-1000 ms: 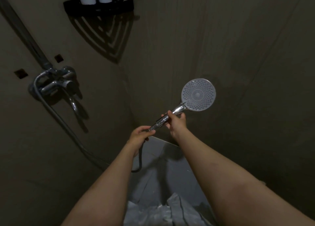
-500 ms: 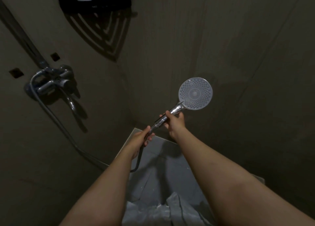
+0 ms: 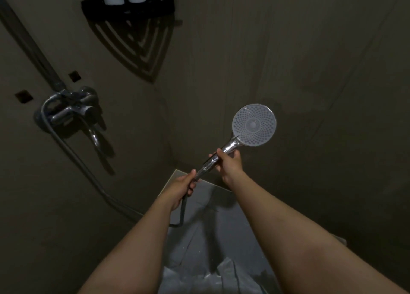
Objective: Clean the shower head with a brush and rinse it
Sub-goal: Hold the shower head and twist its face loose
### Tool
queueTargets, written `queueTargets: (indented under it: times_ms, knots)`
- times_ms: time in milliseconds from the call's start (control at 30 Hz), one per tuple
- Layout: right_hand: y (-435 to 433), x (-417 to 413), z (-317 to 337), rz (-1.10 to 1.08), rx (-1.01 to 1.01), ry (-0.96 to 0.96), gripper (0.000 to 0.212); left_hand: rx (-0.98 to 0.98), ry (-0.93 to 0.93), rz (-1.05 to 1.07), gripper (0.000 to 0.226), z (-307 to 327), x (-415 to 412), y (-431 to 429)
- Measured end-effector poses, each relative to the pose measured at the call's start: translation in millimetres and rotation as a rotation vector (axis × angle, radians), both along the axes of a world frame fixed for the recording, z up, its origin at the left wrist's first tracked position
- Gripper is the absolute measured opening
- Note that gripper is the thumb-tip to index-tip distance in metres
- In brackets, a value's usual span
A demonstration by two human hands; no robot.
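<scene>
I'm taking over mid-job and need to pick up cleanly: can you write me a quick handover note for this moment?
Right hand grips the shower head by its chrome handle, spray face turned toward the camera.
Left hand holds the hose where it joins the handle.
The hose loops down and back to the mixer tap on the left wall.
No brush in view, no water seen running.
Done: shower head in hand.
Left: brushing, then rinsing.

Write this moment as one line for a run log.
right hand: grips handle of round white-faced chrome shower head | left hand: holds grey flexible hose at handle's end | nozzle face: toward camera
</scene>
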State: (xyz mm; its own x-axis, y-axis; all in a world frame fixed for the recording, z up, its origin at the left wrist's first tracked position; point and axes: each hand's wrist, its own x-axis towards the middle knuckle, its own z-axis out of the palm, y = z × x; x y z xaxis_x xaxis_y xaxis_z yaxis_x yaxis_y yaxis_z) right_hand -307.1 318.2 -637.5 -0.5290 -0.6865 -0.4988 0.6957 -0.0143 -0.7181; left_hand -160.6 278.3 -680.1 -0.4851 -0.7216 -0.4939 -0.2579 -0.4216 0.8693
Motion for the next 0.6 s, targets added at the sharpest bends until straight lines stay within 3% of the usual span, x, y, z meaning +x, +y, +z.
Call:
queueTargets:
  times_ms: [167,367,533,600]
  knots:
    - [2.5,5.4,1.7,0.006,-0.010,0.016,0.038,0.031,-0.026,0.046,0.050,-3.1,-0.5,1.0]
    - [3.0,4.3,4.9,-0.001,-0.009,0.023,0.045,0.050,0.136,0.052,0.007,-3.7,7.8,1.8]
    - [0.1,3.5,7.9,-0.017,-0.018,0.017,0.046,0.004,0.116,0.082,0.005,-3.2,6.8,1.0]
    - [1.1,2.9,8.6,-0.012,-0.018,0.025,0.045,-0.023,0.071,0.062,0.014,-3.1,5.4,0.9]
